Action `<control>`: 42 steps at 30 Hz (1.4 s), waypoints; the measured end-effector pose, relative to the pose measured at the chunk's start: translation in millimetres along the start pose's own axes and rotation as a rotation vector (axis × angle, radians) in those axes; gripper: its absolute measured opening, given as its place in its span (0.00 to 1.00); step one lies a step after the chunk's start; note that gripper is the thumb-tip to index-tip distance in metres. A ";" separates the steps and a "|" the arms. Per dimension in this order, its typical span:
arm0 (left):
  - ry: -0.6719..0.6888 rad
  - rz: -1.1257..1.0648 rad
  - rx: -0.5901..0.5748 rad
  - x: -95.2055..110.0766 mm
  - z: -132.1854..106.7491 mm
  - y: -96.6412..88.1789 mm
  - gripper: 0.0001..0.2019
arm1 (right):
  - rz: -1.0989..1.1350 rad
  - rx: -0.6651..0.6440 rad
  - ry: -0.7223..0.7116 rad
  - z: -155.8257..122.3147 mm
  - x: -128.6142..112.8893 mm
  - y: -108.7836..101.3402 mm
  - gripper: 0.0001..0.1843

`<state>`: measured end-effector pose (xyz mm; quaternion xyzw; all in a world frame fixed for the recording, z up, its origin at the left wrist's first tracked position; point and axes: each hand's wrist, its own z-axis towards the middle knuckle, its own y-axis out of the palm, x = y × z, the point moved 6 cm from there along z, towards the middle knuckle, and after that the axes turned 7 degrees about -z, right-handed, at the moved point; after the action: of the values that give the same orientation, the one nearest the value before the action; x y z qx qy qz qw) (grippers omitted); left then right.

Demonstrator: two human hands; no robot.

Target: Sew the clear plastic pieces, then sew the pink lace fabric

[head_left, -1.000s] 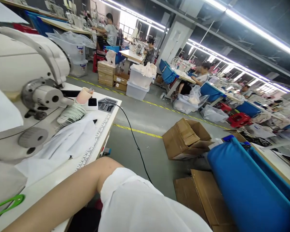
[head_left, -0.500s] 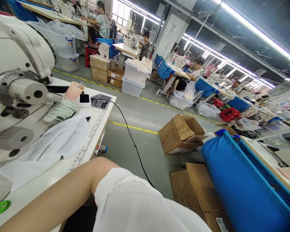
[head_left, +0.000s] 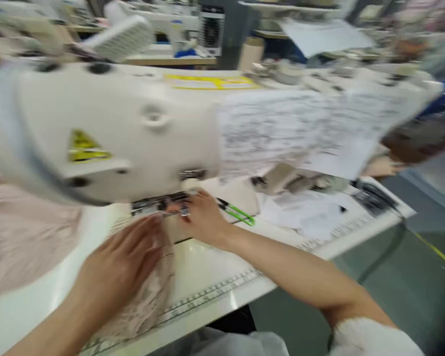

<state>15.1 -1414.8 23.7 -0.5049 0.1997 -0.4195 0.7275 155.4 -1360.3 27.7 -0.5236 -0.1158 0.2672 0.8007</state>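
Note:
My left hand [head_left: 120, 264] lies over a pale pink lace fabric [head_left: 148, 301] at the table's front, its fingers closed together on the cloth. Just to the right, my right hand [head_left: 205, 215] is at the needle area under the white sewing machine [head_left: 185, 123]. Its fingers are bent and drawn in; what they hold, if anything, is blurred and partly hidden. Green thread snips [head_left: 239, 213] lie beside the right wrist. More pink fabric [head_left: 25, 237] is spread on the left, beyond the machine head.
Printed sheets [head_left: 274, 128] hang on the machine's arm. White cloth pieces [head_left: 304, 212] and a black cable [head_left: 385, 252] are at the table's right end. A ruler strip [head_left: 211, 292] runs along the front edge. Other machines stand behind.
The view has swung left, from the aisle and boxes to the sewing machine. Both hands are now in sight, where earlier only my right arm showed.

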 end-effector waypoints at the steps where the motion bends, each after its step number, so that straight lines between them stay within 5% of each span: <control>1: -0.030 0.062 0.009 -4.8 -3.0 0.0 0.21 | -0.016 0.075 -0.054 -0.8 -1.5 -3.6 0.13; 4: -0.032 0.126 0.002 -6.3 -4.9 3.2 0.22 | -0.059 0.247 -0.270 -9.1 -16.4 -20.1 0.14; 7: -0.068 0.095 -0.011 -5.8 -4.2 3.7 0.23 | -0.113 0.218 -0.395 -14.1 -33.3 -24.9 0.14; 13: -0.094 0.008 -0.062 -13.4 -1.1 8.5 0.29 | -0.368 -0.010 -0.198 -10.2 -24.1 -6.1 0.17; 19: -0.121 -0.052 -0.023 -25.4 1.8 13.2 0.27 | -0.457 -0.028 -0.184 -15.2 -19.6 0.6 0.19; 28: -0.115 -0.042 -0.031 -26.4 -1.9 13.2 0.26 | -0.420 -0.060 -0.255 -9.2 -23.5 -3.6 0.18; 42: -0.122 -0.023 -0.039 -26.5 1.3 17.8 0.27 | -0.321 -0.229 -0.175 -12.6 -13.4 13.3 0.18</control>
<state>8.2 -1390.0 4.7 -0.5461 0.1573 -0.3924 0.7232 146.0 -1373.3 11.6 -0.5608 -0.2960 0.1658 0.7552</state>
